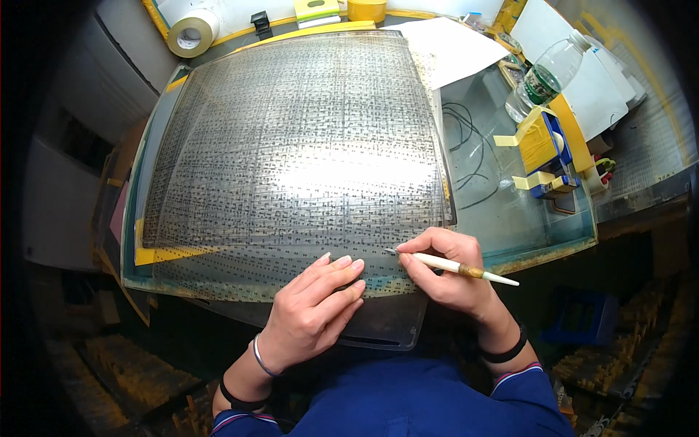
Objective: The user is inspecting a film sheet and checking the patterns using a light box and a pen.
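Note:
A large see-through film sheet [306, 124] covered in rows of small dark marks lies on a glass-topped table, a bright glare across its middle. My left hand [313, 306] rests at the near edge, fingers stretched out and fingertips on the marked surface. My right hand [448, 273] pinches a slim white pen-shaped tool [502, 279] with a brown band round its handle. Its small grey tip points left, low over the marks or touching them; I cannot tell which. Whether that tip is a blade is too small to make out.
Right of the sheet stand blue tape dispensers [557, 142] with yellow tape, a clear bottle [550, 76] and a dark cable [473, 153] on the glass [502, 211]. White paper [459, 47] and a tape roll [193, 33] are at the back. Yellow tape [175, 253] marks the near left corner.

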`<action>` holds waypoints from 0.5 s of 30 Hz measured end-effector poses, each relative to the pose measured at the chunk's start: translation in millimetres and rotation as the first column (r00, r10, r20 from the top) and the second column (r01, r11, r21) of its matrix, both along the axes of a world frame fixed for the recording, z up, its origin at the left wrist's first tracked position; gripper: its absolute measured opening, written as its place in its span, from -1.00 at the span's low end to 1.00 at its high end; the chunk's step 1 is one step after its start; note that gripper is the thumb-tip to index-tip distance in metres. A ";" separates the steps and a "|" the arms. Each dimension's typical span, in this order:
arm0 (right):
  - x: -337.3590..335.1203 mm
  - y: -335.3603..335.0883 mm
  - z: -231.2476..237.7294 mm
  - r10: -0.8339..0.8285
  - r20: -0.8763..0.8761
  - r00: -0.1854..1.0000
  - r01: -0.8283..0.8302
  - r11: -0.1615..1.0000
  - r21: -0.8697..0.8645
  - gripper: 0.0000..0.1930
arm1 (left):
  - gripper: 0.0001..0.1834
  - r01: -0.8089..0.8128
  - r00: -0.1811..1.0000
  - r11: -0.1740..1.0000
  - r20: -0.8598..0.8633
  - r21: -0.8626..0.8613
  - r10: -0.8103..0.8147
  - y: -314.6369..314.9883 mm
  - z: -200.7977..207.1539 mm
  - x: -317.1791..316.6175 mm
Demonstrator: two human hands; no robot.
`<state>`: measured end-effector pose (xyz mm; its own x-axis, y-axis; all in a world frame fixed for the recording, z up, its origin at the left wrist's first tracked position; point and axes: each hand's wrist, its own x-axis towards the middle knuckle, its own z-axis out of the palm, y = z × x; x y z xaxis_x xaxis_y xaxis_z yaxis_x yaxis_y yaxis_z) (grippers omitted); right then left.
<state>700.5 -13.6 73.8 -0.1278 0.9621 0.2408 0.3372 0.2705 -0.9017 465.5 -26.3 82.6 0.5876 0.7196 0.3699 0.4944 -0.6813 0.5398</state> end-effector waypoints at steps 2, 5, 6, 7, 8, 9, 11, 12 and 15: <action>3.2 1.1 -1.8 0.044 -0.001 0.999 -0.044 0.999 -0.003 -0.92 | -0.76 0.001 1.000 1.000 0.001 -0.001 -0.001 0.0 -0.1 0.0; 2.2 1.3 -2.0 0.032 -0.019 0.999 -0.032 0.999 -0.027 -0.92 | -0.76 0.000 1.000 1.000 0.003 -0.001 0.000 -0.3 -0.1 -0.1; 1.7 1.5 -1.6 0.014 -0.028 1.000 -0.015 0.999 -0.039 -0.92 | -0.76 0.001 1.000 1.000 0.004 -0.003 -0.001 0.2 0.3 0.1; 2.0 1.9 -1.2 0.018 -0.015 1.000 -0.018 1.000 -0.022 -0.93 | -0.76 0.002 1.000 1.000 0.003 -0.004 -0.002 1.0 0.8 0.5; 1.9 1.7 -1.2 0.023 -0.002 1.000 -0.023 1.000 -0.004 -0.93 | -0.76 0.002 1.000 1.000 0.004 -0.003 -0.002 0.8 0.6 0.4; 2.0 1.5 -1.2 0.028 0.012 1.000 -0.028 1.000 0.014 -0.93 | -0.76 0.002 1.000 1.000 0.004 -0.003 -0.002 0.6 0.5 0.5; 4.1 2.2 -2.5 0.050 -0.011 0.999 -0.050 0.999 -0.011 -0.93 | -0.76 0.001 1.000 1.000 0.006 -0.003 -0.001 0.1 0.1 0.2; 4.7 2.5 -2.9 0.061 -0.023 0.998 -0.062 0.998 -0.023 -0.93 | -0.76 0.000 1.000 1.000 0.007 -0.003 0.000 0.0 -0.1 0.0; 2.2 0.4 -2.2 0.020 -0.020 1.000 -0.020 0.999 -0.033 -0.93 | -0.76 -0.001 1.000 1.000 0.012 -0.003 0.001 -0.1 -0.6 0.3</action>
